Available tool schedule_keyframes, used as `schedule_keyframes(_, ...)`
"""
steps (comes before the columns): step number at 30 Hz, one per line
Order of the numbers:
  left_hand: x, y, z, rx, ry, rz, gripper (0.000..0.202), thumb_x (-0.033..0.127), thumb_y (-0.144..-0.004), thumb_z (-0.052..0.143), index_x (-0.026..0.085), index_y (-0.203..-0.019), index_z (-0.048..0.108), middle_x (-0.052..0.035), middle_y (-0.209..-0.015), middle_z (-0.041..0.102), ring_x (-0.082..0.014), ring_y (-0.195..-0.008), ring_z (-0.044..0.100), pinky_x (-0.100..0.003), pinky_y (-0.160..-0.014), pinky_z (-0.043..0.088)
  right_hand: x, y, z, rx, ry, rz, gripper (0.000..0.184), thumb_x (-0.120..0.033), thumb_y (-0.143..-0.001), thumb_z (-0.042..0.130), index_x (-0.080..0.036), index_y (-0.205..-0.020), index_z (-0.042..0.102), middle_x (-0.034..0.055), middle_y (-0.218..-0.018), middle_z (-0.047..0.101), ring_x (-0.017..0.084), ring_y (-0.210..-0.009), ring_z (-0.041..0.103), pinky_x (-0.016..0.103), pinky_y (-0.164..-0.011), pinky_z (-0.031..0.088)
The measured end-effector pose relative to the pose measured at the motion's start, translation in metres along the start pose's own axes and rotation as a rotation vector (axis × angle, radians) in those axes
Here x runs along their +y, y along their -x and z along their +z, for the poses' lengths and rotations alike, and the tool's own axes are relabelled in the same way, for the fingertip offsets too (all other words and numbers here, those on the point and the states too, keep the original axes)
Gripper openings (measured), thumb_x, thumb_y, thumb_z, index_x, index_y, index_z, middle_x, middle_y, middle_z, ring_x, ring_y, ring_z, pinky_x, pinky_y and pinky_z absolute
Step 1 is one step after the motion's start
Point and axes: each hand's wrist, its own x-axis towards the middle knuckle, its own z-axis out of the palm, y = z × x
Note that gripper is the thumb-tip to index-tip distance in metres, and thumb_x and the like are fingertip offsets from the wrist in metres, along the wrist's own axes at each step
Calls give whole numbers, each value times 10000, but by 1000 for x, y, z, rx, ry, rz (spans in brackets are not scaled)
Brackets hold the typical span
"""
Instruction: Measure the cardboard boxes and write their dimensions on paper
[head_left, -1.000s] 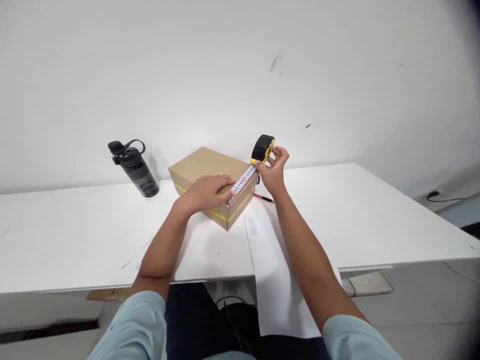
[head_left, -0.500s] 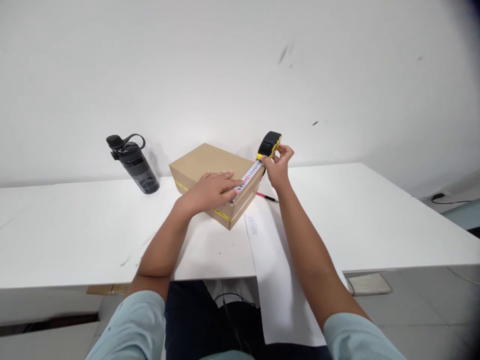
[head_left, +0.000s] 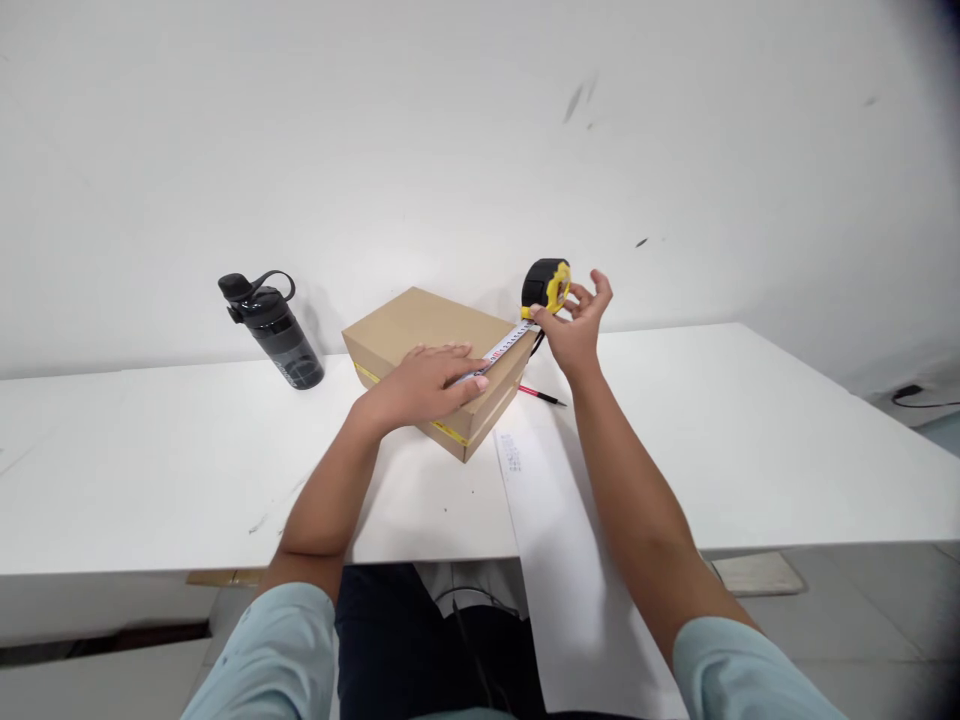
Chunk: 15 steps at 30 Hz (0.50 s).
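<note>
Head view: one box (head_left: 420,318) sits on one tabletop (head_left: 172,460). The grip of the left hand (head_left: 427,384) is spread flat on its top, thumb on the blade (head_left: 511,343) of one tape (head_left: 543,284). The grip of the right hand (head_left: 574,338) pinches the tape at the box's right corner. One bottle (head_left: 276,338) stands left; one pen (head_left: 540,395) and one paper (head_left: 566,560) lie right.

A white desk (head_left: 690,430), paper (head_left: 559,560) and scuffed wall (head_left: 450,130) suggest an office.

Bottle (head_left: 277,335): tight gap b/w it & box (head_left: 416,325)
R of box: pen (head_left: 541,396) in my way
Table (head_left: 757,440) R end: lotsa room tbh
</note>
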Motion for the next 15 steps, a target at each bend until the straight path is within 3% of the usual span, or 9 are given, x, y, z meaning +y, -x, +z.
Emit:
schedule_keyframes(2, -3, 2, -3, 42, 74, -1, 679, 658, -1080, 378, 265, -1599, 570, -56, -1718, 482, -306, -1623, 421, -491, -1353, 288, -13, -6, -6, 104, 5, -28, 1051, -511, -707, 753, -355, -1548, 143, 119, -1408, 487, 261, -1215, 564, 526, -997, 584)
schedule_keyframes(6, -10, 4, -8, 162, 221, -56, 566, 608, -1027, 552, 310, -1495, 668, 21, -1518, 698, -282, -1379, 667, -398, -1159, 526, -36, -17, -20, 304, -74, 17, 726, -438, -848, 595, -337, -1491, 272, 54, -1199, 556, 179, -920, 610, 463, -928, 608)
schedule_keyframes(10, -11, 2, -3, 200, 138, -73, 392, 370, -1042, 550, 299, -1366, 758, 40, -1408, 767, -252, -1322, 710, -397, -1134, 551, -43, -10, -14, 191, 95, 193, 489, -437, -836, 629, -277, -1278, 496, 42, -1142, 581, 154, -812, 582, 371, -768, 606)
schedule_keyframes(12, -9, 0, 1, 223, 81, -77, 401, 259, -1057, 477, 279, -1317, 782, 46, -1442, 745, -227, -1394, 674, -384, -1184, 525, -41, -3, -6, 137, 175, 230, 348, -443, -876, 568, -242, -1160, 564, 58, -1122, 612, 179, -897, 604, 387, -837, 598)
schedule_keyframes(15, -6, -1, 5, 230, 16, -88, 422, 213, -1067, 447, 269, -1320, 779, 43, -1465, 727, -213, -1422, 659, -378, -1204, 521, -33, 2, 1, 80, 248, 220, 266, -423, -932, 462, -216, -994, 619, 73, -1028, 655, 221, -1018, 615, 418, -982, 548)
